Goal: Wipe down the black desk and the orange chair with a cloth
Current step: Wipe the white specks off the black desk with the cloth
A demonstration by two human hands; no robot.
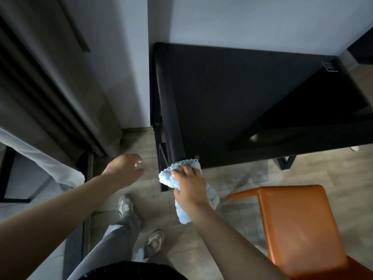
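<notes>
Writing: a tiny round mark (197,157) sits just above the cloth, too small to read; a pale plate (330,66) at the desk's far right corner is blurred, with no legible text.
Cloth: a light blue fluffy cloth (169,177), bunched against the near left corner of the black desk (232,98); its loose end hangs down past the wrist.
Right hand: the right hand (190,186) lies on top of the cloth, fingers curled over the bunch and gripping it, pressing it to the desk corner.
Left hand: the left hand (125,168) hovers over the wood floor (232,178), left of the desk corner and apart from it, fingers loosely bent, holding nothing.
Orange chair: the orange chair (298,229) stands to the right of the right arm, near the desk's front edge, untouched.
Below: two grey shoes (126,205) on the floor.
</notes>
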